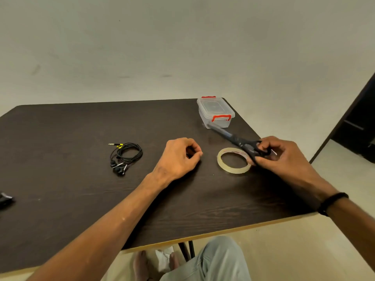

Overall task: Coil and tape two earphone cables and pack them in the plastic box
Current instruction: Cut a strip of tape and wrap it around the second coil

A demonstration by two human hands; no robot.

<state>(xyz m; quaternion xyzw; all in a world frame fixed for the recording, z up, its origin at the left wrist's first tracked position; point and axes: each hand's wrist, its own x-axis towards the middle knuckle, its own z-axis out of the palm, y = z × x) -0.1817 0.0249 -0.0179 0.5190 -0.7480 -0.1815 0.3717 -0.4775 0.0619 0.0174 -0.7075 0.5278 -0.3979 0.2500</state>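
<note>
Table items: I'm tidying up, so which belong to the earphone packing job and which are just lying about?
Job:
earphones, coiled
tape roll
scissors, held by the right hand
plastic box, lid on

Lying about:
dark object at the table's left edge, too cut off to identify

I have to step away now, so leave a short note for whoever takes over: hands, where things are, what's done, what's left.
Right hand grips the scissors over the tape roll.
Left hand: fingers curled, pinching; what they hold is too small to tell.
Coiled earphones lie left on the table; taped or not, I cannot tell.
Plastic box stands at the far edge, lid on, looks empty.
Left: finish taping, open box, pack.
</note>
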